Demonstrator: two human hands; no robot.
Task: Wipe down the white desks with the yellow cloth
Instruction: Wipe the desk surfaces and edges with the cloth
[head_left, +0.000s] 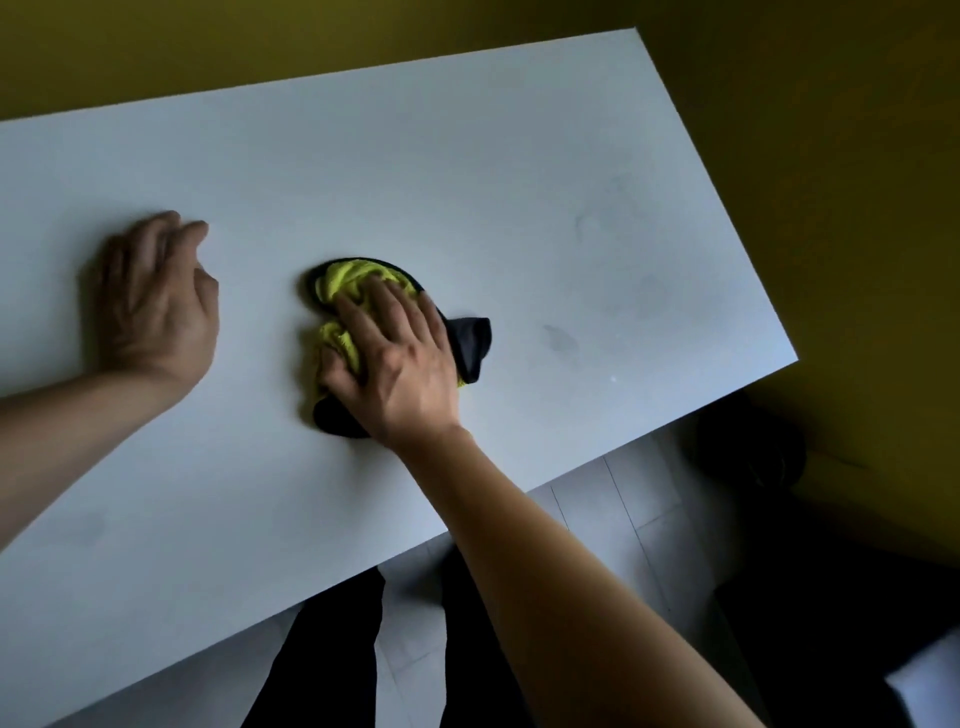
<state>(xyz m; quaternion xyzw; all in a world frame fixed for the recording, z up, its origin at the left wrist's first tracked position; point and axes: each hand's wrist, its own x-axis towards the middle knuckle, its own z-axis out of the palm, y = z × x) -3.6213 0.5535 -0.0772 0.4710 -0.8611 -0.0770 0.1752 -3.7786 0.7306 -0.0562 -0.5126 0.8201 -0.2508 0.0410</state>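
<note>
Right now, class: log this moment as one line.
right hand presses cloth | left hand on desk | wiping

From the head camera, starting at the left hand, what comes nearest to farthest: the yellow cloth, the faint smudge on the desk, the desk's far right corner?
1. yellow cloth, just right of the left hand, under the right hand.
2. faint smudge, farther right on the desk.
3. far right corner, top right.

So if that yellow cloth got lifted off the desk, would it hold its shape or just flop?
Probably flop: the yellow cloth lies bunched in soft folds under the right hand. It likely weighs little, and should slide easily across the smooth white desk.
</note>
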